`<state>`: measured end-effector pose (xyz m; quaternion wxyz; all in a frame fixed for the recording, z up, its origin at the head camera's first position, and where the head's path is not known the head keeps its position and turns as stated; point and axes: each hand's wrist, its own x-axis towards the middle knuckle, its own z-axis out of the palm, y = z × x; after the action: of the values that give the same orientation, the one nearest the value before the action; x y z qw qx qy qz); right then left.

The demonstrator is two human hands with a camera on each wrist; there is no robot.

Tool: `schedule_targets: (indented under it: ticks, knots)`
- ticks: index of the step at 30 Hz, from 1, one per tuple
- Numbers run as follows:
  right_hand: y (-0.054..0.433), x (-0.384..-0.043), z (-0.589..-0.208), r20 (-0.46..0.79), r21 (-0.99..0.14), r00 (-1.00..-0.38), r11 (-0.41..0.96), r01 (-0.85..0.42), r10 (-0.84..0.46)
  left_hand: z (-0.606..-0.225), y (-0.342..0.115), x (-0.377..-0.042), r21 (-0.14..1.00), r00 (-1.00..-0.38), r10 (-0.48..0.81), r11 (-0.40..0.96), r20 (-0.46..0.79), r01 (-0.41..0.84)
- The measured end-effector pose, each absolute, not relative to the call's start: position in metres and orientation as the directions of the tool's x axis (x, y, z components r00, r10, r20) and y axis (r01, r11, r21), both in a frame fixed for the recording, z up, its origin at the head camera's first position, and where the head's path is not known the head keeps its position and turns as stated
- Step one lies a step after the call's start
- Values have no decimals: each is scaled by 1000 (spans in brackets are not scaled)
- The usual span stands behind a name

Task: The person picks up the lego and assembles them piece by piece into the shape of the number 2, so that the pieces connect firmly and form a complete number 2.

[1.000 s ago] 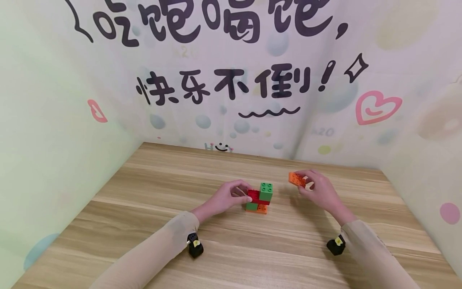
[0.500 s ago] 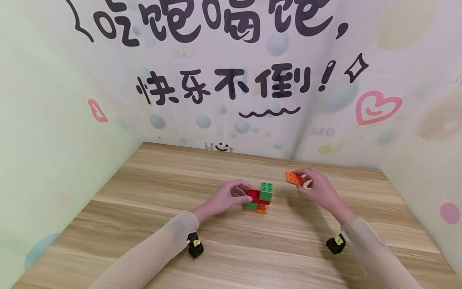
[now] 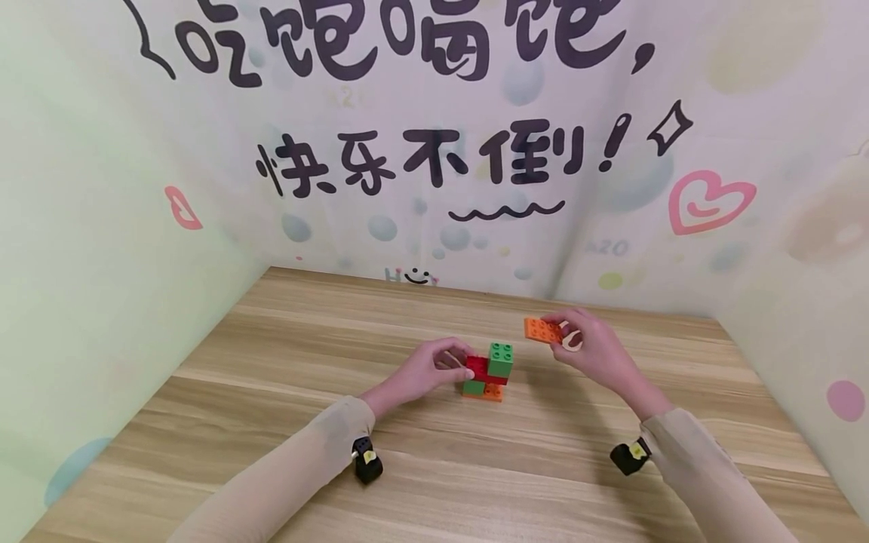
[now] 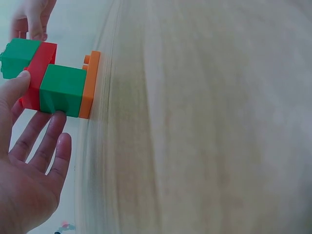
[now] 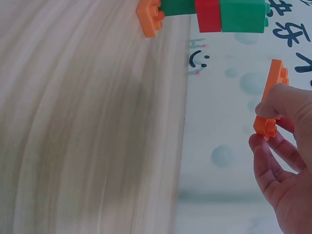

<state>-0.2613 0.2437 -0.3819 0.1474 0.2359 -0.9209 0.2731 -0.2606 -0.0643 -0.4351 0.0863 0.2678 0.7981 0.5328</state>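
Note:
A small stack of toy building bricks stands on the wooden table, with an orange plate brick (image 4: 89, 87) at the bottom. Above it come a lower green brick (image 4: 62, 90), a flat red brick (image 3: 478, 368) and an upper green brick (image 3: 501, 360) on the red one's right end. My left hand (image 3: 431, 369) pinches the red brick's left end between thumb and fingers. Up and to the right of the stack, my right hand (image 3: 597, 351) holds a loose flat orange brick (image 3: 541, 329) by one end, studs facing up, raised above the table.
The wooden table (image 3: 305, 332) reaches back to a printed cloth wall (image 3: 380, 226) with black lettering. Pale walls close in the left and right sides. A small black camera (image 3: 368, 464) hangs at the left wrist, another black camera (image 3: 628, 457) at the right.
My right hand has moved left and slightly up with the orange brick, closer to the stack, and the brick has turned flatter. The left hand and the stack have stayed in place.

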Motion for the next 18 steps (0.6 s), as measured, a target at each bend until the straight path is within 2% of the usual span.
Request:
schedule_targets:
  ticks: [18]
  knots:
    - [216,-247,-359,448,-437,-788,666,-605,-422,-437,-65,-262,890,-844,514,297,158,347]
